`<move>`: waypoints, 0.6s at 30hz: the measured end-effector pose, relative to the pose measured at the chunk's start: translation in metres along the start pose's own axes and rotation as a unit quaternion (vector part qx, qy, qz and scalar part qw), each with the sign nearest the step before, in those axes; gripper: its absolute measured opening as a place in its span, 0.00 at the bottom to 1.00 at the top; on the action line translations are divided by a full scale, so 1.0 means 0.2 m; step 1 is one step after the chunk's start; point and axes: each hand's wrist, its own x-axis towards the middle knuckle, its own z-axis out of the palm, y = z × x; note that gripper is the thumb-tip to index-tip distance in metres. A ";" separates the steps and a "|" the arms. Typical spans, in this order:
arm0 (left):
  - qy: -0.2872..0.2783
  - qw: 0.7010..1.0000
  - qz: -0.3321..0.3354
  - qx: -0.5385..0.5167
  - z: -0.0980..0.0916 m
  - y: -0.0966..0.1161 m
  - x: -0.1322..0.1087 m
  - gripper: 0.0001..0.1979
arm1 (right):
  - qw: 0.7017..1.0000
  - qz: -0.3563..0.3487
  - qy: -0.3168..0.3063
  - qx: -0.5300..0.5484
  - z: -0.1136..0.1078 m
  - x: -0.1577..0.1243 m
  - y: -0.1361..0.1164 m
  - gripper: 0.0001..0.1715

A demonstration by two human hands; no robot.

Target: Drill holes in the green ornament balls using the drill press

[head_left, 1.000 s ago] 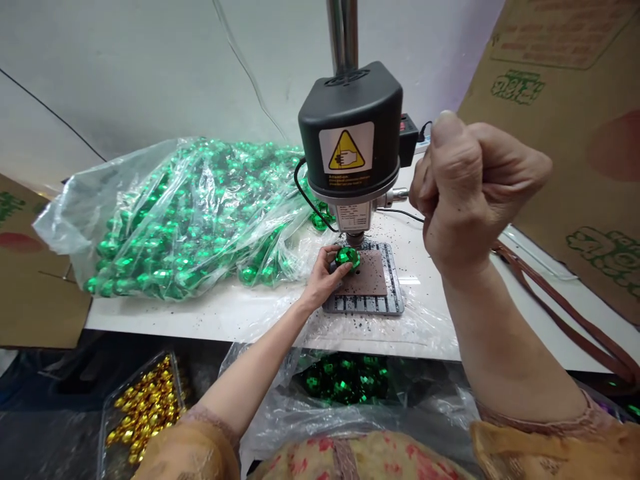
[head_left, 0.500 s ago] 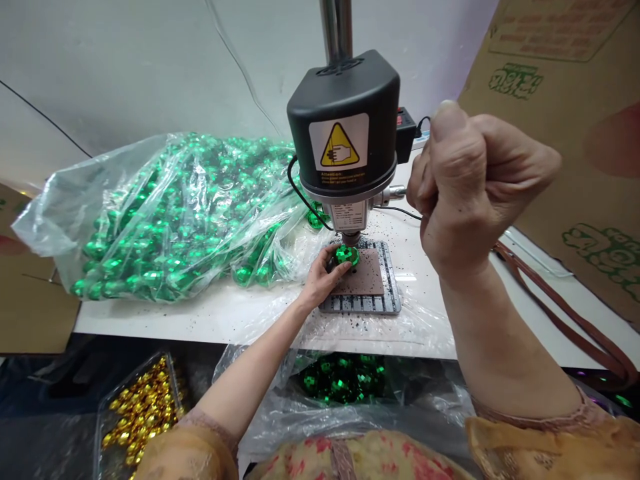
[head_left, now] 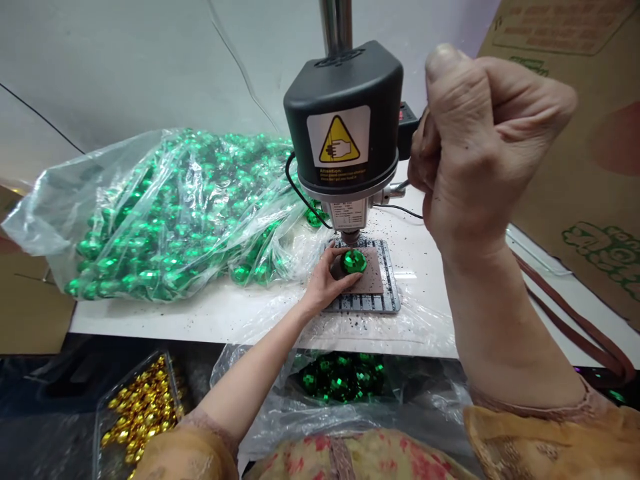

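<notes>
A green faceted mirror-like ball (head_left: 354, 261) rests over the brown board (head_left: 374, 283) on the drill press base (head_left: 393, 303). The thumb and index finger of my left hand (head_left: 323, 283) curve around this ball, just below the chuck (head_left: 351, 237). The ball and chuck look apart. Up at the right, my right hand (head_left: 475, 140) makes a fist at the metal feed lever (head_left: 397, 191) of the black drill press (head_left: 345, 100); most of the grip is hidden behind my knuckles. Dark shavings are scattered over the base.
A clear plastic bag (head_left: 165, 220) full of green balls covers the table's left. Another green ball (head_left: 315, 215) sits behind the press. Below the edge are more green balls (head_left: 345, 380) in plastic and a tray of gold balls (head_left: 143, 410). A cardboard box (head_left: 585, 167) stands right.
My right fist has risen on the lever side. The green ball has shifted slightly right and toward me, with my left fingers opened a little wider around it.
</notes>
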 end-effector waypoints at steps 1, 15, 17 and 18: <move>-0.001 1.000 0.010 -0.002 0.01 0.00 0.00 0.29 | 1.000 0.001 0.001 0.006 0.00 0.00 0.00 0.31; -0.016 0.997 0.014 -0.072 0.02 0.04 -0.01 0.29 | 0.999 -0.001 0.050 -0.015 -0.05 -0.23 -0.06 0.29; -0.014 0.997 0.017 -0.071 0.03 0.04 -0.01 0.29 | 0.999 -0.004 0.051 -0.009 -0.06 -0.26 -0.05 0.31; -0.014 0.997 0.019 -0.069 0.03 0.04 -0.01 0.29 | 0.999 -0.007 0.049 -0.008 -0.07 -0.27 -0.05 0.32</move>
